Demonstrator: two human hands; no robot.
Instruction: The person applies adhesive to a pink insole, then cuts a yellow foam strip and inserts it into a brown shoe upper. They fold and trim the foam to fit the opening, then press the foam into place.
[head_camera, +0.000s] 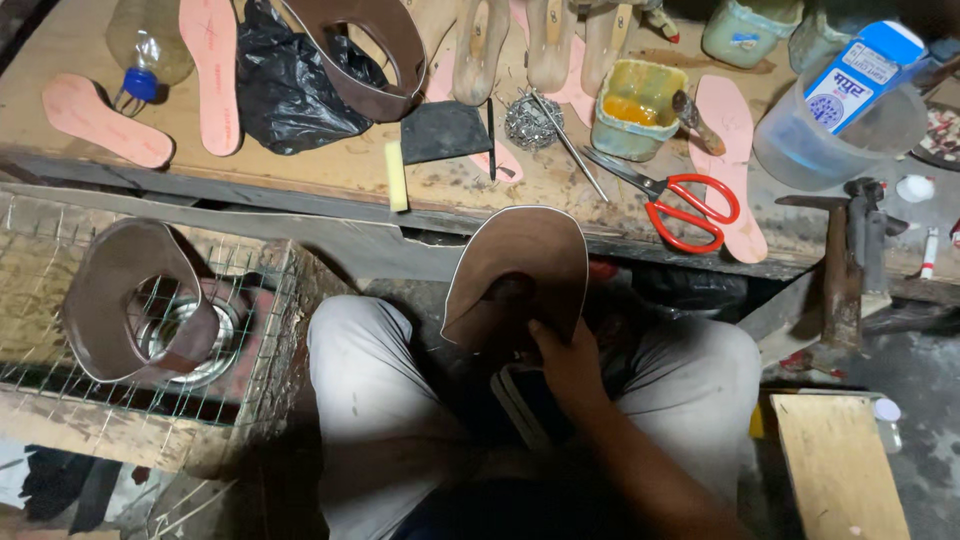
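Stretching across the top of the view, the wooden bench (330, 170) carries most of the clutter; below its edge the person sits with pale-trousered knees apart, and to the left a wire mesh rack (60, 290) holds a curved brown leather shoe upper (125, 295) over a round metal bowl (190, 345); a second brown upper (365, 50) lies on the bench beside a crumpled black plastic bag (285, 85); at the right stands a clear plastic jug (835, 135) with a blue and white carton (865, 75) in it, and near it a hammer (845, 255) rests at the bench edge; pink insoles (100, 120) lie flat on the wood, one under the red-handled scissors (685, 205); wooden lasts (480, 45) stand at the back, a small tub of yellow glue (635, 110) with a brush sits by them, then a dark square pad (445, 130), a ball of wire wool (530, 120) and a yellow stick (397, 175).

Held over the lap, just below the bench edge, a brown leather piece (525, 260) with a pale outline stands upright; the right hand (570, 355) closes its fingers on the lower edge of it, thumb pressed against the leather; the left hand is hidden behind the piece, so I cannot tell how it is set.
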